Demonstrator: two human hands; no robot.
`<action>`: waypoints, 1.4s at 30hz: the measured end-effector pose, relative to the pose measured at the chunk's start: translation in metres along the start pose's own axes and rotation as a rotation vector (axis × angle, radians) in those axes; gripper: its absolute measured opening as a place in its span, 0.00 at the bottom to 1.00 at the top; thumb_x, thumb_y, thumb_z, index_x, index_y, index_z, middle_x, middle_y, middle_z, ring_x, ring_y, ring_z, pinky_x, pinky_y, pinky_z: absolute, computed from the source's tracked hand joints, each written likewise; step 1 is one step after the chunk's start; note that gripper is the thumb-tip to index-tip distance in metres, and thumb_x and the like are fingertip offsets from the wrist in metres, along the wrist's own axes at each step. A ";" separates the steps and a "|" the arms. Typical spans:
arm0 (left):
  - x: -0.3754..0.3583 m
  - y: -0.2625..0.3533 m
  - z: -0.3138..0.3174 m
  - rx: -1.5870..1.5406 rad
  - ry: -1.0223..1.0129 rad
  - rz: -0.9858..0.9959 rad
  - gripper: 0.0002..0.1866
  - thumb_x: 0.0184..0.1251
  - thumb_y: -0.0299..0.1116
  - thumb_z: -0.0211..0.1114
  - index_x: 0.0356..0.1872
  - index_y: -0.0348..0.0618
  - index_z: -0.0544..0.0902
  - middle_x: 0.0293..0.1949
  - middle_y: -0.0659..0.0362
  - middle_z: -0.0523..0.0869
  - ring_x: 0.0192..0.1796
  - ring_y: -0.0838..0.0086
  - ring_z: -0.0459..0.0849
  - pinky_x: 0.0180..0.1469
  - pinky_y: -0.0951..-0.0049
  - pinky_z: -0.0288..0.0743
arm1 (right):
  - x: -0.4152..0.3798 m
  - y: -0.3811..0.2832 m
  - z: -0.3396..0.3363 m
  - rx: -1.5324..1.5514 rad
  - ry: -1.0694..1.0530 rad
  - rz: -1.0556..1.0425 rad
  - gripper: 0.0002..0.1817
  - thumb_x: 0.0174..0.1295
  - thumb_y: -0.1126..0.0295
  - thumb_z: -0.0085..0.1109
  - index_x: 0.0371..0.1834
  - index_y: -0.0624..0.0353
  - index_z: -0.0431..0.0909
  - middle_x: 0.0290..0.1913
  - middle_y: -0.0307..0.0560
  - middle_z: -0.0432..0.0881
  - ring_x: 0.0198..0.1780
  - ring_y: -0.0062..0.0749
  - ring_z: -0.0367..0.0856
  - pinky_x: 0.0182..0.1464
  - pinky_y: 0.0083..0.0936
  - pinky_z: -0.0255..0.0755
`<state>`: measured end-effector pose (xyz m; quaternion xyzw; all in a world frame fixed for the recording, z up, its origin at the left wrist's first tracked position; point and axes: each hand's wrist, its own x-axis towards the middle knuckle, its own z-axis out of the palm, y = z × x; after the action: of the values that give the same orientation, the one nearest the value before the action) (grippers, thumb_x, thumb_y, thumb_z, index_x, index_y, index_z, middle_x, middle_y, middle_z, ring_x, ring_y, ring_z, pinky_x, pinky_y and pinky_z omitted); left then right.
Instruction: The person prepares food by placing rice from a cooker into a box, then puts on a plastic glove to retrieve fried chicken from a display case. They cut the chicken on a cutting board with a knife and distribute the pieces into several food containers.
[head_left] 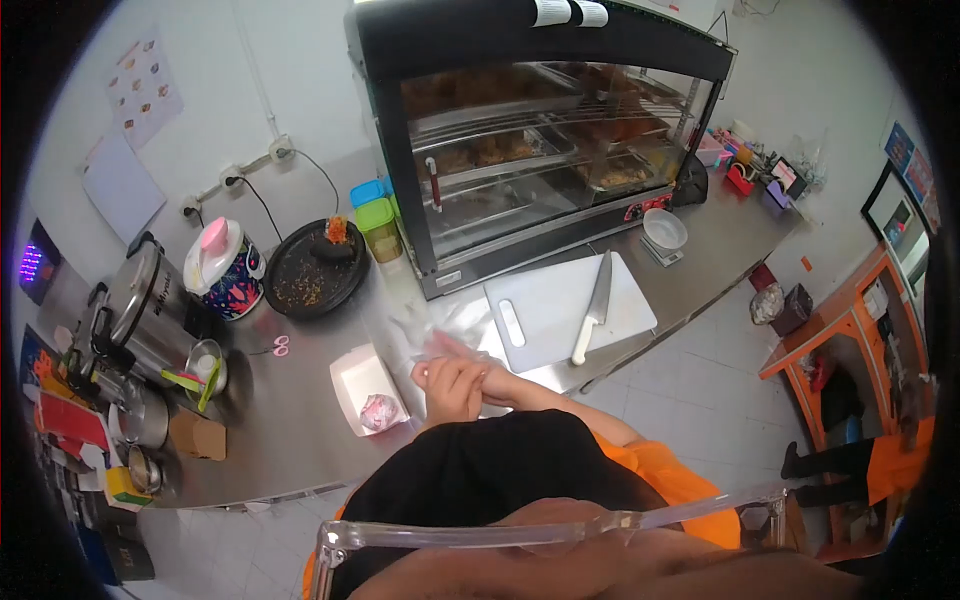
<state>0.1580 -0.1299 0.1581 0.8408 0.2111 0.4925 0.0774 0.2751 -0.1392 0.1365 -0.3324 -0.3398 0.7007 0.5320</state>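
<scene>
The left hand (450,390) is curled closed at the right wrist, seemingly holding clear plastic (408,328) over the right hand (456,347), whose opening I cannot tell. On the bench (290,440), the paper box (346,385) sits to the left, within easy reach.

We count 1 display case (440,45), 1 cutting board (545,290), 1 knife (598,300), 1 pair of scissors (281,346), 1 kitchen scale (663,252), 1 white paper box (350,373), 3 wall sockets (232,177).
</scene>
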 end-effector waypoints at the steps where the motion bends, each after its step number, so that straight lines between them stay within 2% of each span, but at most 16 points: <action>1: 0.005 0.007 0.002 0.014 0.087 -0.020 0.10 0.50 0.29 0.66 0.36 0.44 0.80 0.36 0.58 0.79 0.42 0.61 0.75 0.50 0.60 0.59 | 0.002 -0.003 -0.006 0.315 -0.002 0.074 0.25 0.68 0.72 0.47 0.68 0.61 0.58 0.67 0.52 0.62 0.67 0.38 0.63 0.66 0.28 0.62; 3: 0.009 0.023 0.011 0.041 0.267 -0.067 0.14 0.50 0.31 0.68 0.40 0.45 0.79 0.40 0.59 0.79 0.45 0.63 0.74 0.51 0.59 0.59 | 0.006 -0.001 -0.024 0.371 -0.013 -0.015 0.22 0.67 0.72 0.50 0.63 0.62 0.63 0.64 0.53 0.66 0.64 0.36 0.67 0.63 0.27 0.66; 6: -0.010 0.017 0.027 0.133 0.224 -0.138 0.20 0.49 0.33 0.71 0.45 0.46 0.77 0.45 0.60 0.77 0.50 0.65 0.72 0.52 0.58 0.58 | 0.005 -0.006 -0.039 0.502 -0.063 -0.150 0.18 0.66 0.68 0.53 0.57 0.63 0.68 0.61 0.51 0.70 0.61 0.35 0.70 0.64 0.28 0.66; 9: 0.007 0.008 0.032 -0.018 -0.093 -0.237 0.16 0.48 0.31 0.71 0.40 0.46 0.79 0.41 0.59 0.79 0.47 0.65 0.74 0.54 0.57 0.57 | -0.001 -0.026 -0.037 0.571 0.034 -0.226 0.19 0.67 0.67 0.53 0.59 0.62 0.67 0.62 0.50 0.70 0.63 0.35 0.68 0.65 0.30 0.64; 14: 0.013 -0.010 0.052 -0.163 0.020 -0.167 0.05 0.50 0.24 0.67 0.29 0.41 0.80 0.30 0.57 0.80 0.36 0.64 0.77 0.47 0.63 0.64 | 0.000 -0.039 -0.040 0.774 0.090 -0.310 0.17 0.67 0.65 0.52 0.56 0.59 0.68 0.66 0.52 0.66 0.67 0.37 0.65 0.71 0.32 0.55; 17: 0.017 -0.011 0.056 -0.329 0.130 -0.190 0.04 0.49 0.21 0.66 0.26 0.40 0.79 0.27 0.57 0.80 0.32 0.63 0.77 0.40 0.66 0.68 | 0.005 -0.038 -0.048 0.388 0.158 -0.397 0.19 0.66 0.69 0.52 0.59 0.59 0.66 0.59 0.48 0.73 0.60 0.35 0.72 0.66 0.30 0.62; 20: 0.014 -0.013 0.062 -0.404 0.159 -0.126 0.04 0.49 0.22 0.66 0.26 0.39 0.80 0.27 0.56 0.81 0.32 0.62 0.77 0.37 0.67 0.70 | 0.031 -0.041 -0.059 -0.934 0.431 -0.331 0.19 0.62 0.74 0.55 0.57 0.59 0.68 0.50 0.43 0.77 0.52 0.31 0.76 0.56 0.28 0.69; 21: 0.015 -0.014 0.063 -0.418 0.153 -0.082 0.04 0.49 0.22 0.66 0.26 0.39 0.80 0.27 0.56 0.81 0.32 0.62 0.77 0.38 0.67 0.70 | 0.035 -0.014 -0.052 -0.195 0.509 -0.745 0.16 0.58 0.76 0.59 0.50 0.60 0.73 0.46 0.41 0.77 0.44 0.27 0.75 0.47 0.26 0.70; 27: 0.024 -0.013 0.059 -0.398 0.077 -0.026 0.04 0.51 0.23 0.66 0.25 0.40 0.79 0.27 0.57 0.80 0.31 0.63 0.77 0.38 0.68 0.70 | 0.057 -0.001 -0.103 -0.631 0.375 -0.775 0.25 0.68 0.67 0.48 0.67 0.61 0.59 0.54 0.53 0.73 0.55 0.42 0.72 0.61 0.32 0.64; 30: 0.020 -0.013 0.052 -0.438 0.082 -0.037 0.04 0.53 0.24 0.66 0.24 0.40 0.79 0.26 0.58 0.80 0.31 0.63 0.77 0.39 0.68 0.70 | 0.026 -0.042 -0.060 -0.845 0.211 -0.746 0.27 0.68 0.69 0.48 0.70 0.60 0.59 0.60 0.55 0.71 0.62 0.45 0.68 0.65 0.33 0.59; 32: 0.017 -0.010 0.048 -0.459 0.127 -0.045 0.04 0.53 0.24 0.66 0.24 0.40 0.79 0.25 0.58 0.80 0.31 0.62 0.78 0.39 0.68 0.71 | 0.027 -0.077 -0.038 -0.967 0.065 -0.912 0.26 0.67 0.69 0.49 0.69 0.57 0.62 0.62 0.52 0.71 0.64 0.44 0.67 0.66 0.32 0.59; 33: 0.013 -0.012 0.046 -0.414 0.119 -0.047 0.03 0.53 0.24 0.66 0.26 0.40 0.79 0.26 0.58 0.80 0.33 0.62 0.78 0.40 0.68 0.71 | 0.035 -0.077 -0.041 -0.682 -0.003 -0.628 0.26 0.66 0.70 0.51 0.68 0.55 0.64 0.65 0.49 0.68 0.65 0.42 0.66 0.66 0.31 0.58; 35: 0.009 -0.024 0.037 -0.322 0.096 -0.050 0.04 0.53 0.23 0.66 0.29 0.41 0.80 0.29 0.57 0.81 0.36 0.61 0.79 0.41 0.68 0.72 | 0.061 -0.082 -0.044 -0.953 0.163 -0.979 0.28 0.60 0.77 0.56 0.66 0.57 0.65 0.70 0.55 0.61 0.67 0.48 0.66 0.69 0.38 0.55; 37: 0.020 -0.025 -0.003 -0.062 0.091 -0.137 0.11 0.53 0.22 0.64 0.39 0.40 0.80 0.39 0.52 0.81 0.45 0.57 0.78 0.48 0.66 0.71 | 0.086 -0.111 -0.039 -0.993 0.360 -1.111 0.29 0.61 0.68 0.57 0.67 0.53 0.64 0.70 0.49 0.60 0.65 0.44 0.66 0.67 0.39 0.57; 39: 0.005 -0.032 -0.031 -0.110 0.368 -0.557 0.18 0.57 0.26 0.63 0.50 0.39 0.75 0.50 0.48 0.77 0.52 0.55 0.74 0.55 0.61 0.67 | 0.121 -0.133 -0.046 -1.390 0.743 -1.241 0.32 0.57 0.69 0.60 0.67 0.50 0.64 0.63 0.53 0.67 0.63 0.49 0.68 0.65 0.43 0.59; 42: -0.072 -0.123 -0.076 0.538 0.281 -0.723 0.21 0.60 0.31 0.63 0.54 0.36 0.72 0.54 0.45 0.74 0.54 0.53 0.73 0.60 0.59 0.63 | 0.167 -0.139 -0.068 -1.541 0.826 -1.130 0.28 0.53 0.63 0.63 0.60 0.52 0.70 0.58 0.52 0.69 0.52 0.48 0.72 0.55 0.39 0.67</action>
<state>0.0279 -0.0562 0.0969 0.6288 0.6188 0.4708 -0.0057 0.3681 0.0596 0.1972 -0.5884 -0.5929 -0.2261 0.5011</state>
